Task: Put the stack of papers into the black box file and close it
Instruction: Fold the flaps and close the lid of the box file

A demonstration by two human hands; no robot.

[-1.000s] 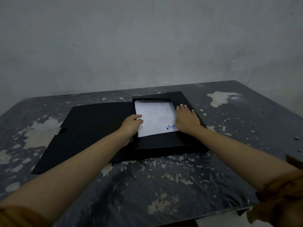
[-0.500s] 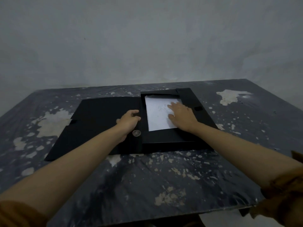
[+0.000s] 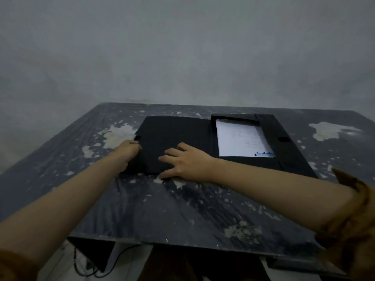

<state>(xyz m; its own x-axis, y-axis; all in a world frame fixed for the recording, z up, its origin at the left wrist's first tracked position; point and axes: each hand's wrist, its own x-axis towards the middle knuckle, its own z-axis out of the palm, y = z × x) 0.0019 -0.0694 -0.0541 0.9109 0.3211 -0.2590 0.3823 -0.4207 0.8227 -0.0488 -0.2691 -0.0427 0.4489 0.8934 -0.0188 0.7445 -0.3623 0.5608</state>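
Right hand: fingers spread, flat on the open black cardboard lid flap, thumb at its near edge.
Left hand: fingers curled around the flap's left edge.
White printed paper stack: lying inside the black box file tray, toward the worn dark worktop's far right corner.

Dark paint-flecked table bears open black box file
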